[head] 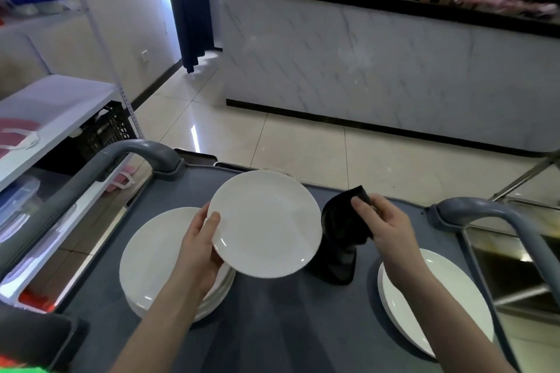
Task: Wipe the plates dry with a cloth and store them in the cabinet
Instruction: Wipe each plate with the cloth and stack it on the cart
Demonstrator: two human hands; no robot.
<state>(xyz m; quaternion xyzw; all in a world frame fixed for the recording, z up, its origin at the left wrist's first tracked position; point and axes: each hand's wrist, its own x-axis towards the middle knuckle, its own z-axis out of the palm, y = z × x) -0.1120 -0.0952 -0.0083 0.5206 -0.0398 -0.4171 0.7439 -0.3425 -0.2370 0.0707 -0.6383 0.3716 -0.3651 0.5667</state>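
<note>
Over the grey cart top (272, 327) in front of me, my left hand (198, 247) holds one white plate (266, 222) by its near left rim, thumb on the upper face and fingers curled underneath, so the plate is lifted clear of the cart and tilted a little toward me. My right hand (385, 222) grips a black cloth (339, 239), the fingers closed around its upper part while the rest hangs down, its lower end reaching the cart surface. The cloth sits just beside the right edge of the held plate; I cannot tell whether they touch. Below my left hand a stack of white plates (151, 254) rests on the left side of the cart, partly covered by the held plate and my wrist. A second stack of plates (424, 306) lies on the right side of the cart, under my right forearm. A curved grey handle (142, 150) rises at the cart's far left corner and another handle (485, 209) at the right. To my left stands a white shelf unit (54, 103) with a black crate (103, 130) under one shelf. Across the tiled floor runs a marble-fronted counter (378, 63) with a dark top, and a dark blue curtain (191, 9) hangs beside it.
</note>
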